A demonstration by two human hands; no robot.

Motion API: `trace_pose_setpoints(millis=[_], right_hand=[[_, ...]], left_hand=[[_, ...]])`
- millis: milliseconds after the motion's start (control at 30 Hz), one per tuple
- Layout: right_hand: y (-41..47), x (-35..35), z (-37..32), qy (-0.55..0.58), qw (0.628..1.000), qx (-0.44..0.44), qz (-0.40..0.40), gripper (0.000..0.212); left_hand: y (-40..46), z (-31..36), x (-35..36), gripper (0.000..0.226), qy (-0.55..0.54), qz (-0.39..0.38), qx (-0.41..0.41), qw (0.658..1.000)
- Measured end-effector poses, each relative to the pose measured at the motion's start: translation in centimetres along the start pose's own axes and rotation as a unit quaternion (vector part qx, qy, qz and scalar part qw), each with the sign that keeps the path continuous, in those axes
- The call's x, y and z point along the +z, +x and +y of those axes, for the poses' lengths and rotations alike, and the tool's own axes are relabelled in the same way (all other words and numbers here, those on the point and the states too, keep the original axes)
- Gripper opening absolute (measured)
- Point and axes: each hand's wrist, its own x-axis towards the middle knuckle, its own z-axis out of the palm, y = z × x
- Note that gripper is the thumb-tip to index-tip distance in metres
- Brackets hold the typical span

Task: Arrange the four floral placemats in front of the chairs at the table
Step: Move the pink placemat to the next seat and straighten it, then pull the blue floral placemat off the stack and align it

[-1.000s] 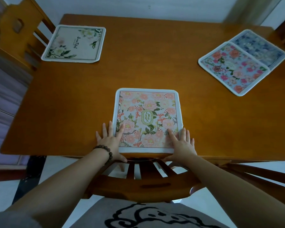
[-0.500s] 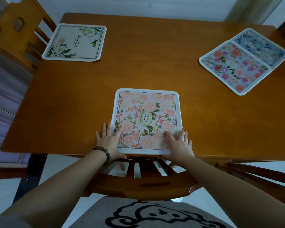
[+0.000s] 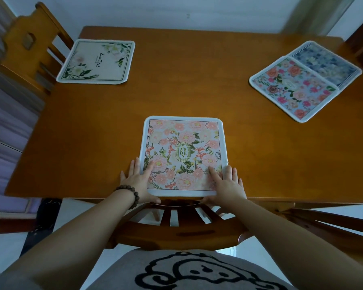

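- Left chair (image 3: pixel 27 53) at far-left corner, wooden, back slats facing the bench (image 3: pixel 187 80).
- White mat (image 3: pixel 96 61) with green leaves and script text lies flat on the bench just in front of the left chair, near the far-left corner.
- Left hand (image 3: pixel 137 181) flat, fingers spread, palm down. Thumb and index lie on the near-left corner of the pink mat (image 3: pixel 183 155); outer fingers rest on bare bench just beside the mat's left edge. Nothing gripped, only pressing. Dark bead bracelet (image 3: pixel 130 194) on that wrist.
- Pink mat, peach flowers, "GARDEN" oval in the middle, white border. Lies flat at the near edge of the bench, centred, square to the edge, right above the near chair (image 3: pixel 176 229).
- Near chair's curved wooden back sits below the bench edge, between the two forearms.
- Right hand (image 3: pixel 226 185) flat, fingers spread, palm down. Index reaches onto the near-right corner of the pink mat; the rest sit on the white border and bench beside it. Thumb at the bench edge. Not pinching anything.
- Grey shirt (image 3: pixel 189 271) with black outline print at bottom.
- Rose mat (image 3: pixel 291 88) at far right, turned at an angle, overlapping on top of the blue mat (image 3: pixel 327 59). Both well apart from the hands.
- Blue mat partly covered, lies toward the far-right corner.
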Motion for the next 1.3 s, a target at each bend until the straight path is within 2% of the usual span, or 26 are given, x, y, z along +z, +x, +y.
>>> trace_pose_setpoints(millis=[67,167,300,400,567,700,833,967,1133,1300], right_hand=[[-0.1,-0.6,0.4,0.04,0.999,-0.001,-0.01,0.101],[-0.2,-1.5,1.2,0.113,0.994,0.006,-0.01,0.085],[-0.4,-2.3,2.1,0.13,0.989,0.074,0.002,0.083],[-1.2,-3.3,3.1,0.122,0.986,0.111,0.032,0.083],[-3.1,-5.5,5.8,0.125,0.971,0.179,0.094,0.078],[-6.0,-7.5,10.0,0.156,0.95,0.234,0.136,0.076],[-9.7,-8.7,13.9,0.184,0.926,0.285,0.166,0.074],[-13.0,-9.4,17.0,0.176,0.918,0.306,0.179,0.072],[-15.4,-9.1,20.4,0.158,0.92,0.308,0.185,0.072],[-16.9,-8.6,25.7,0.143,0.935,0.264,0.191,0.071]], left_hand=[[-0.1,0.3,-0.7,0.137,-0.006,-0.009,-0.002,1.0],[-0.3,1.4,-1.6,0.121,-0.013,0.032,0.008,0.999],[-0.4,4.0,-2.7,0.097,-0.035,0.099,0.055,0.993],[0.0,6.8,-3.6,0.087,-0.032,0.133,0.091,0.986],[1.5,13.0,-5.5,0.082,-0.032,0.147,0.149,0.977],[2.1,19.2,-6.4,0.08,-0.028,0.156,0.231,0.96],[1.0,24.5,-6.7,0.079,-0.013,0.145,0.276,0.95],[-0.9,28.8,-6.8,0.08,0.003,0.155,0.316,0.936],[-2.9,33.5,-6.0,0.081,0.011,0.177,0.322,0.93],[-4.5,38.1,-4.4,0.082,0.006,0.188,0.268,0.945]])
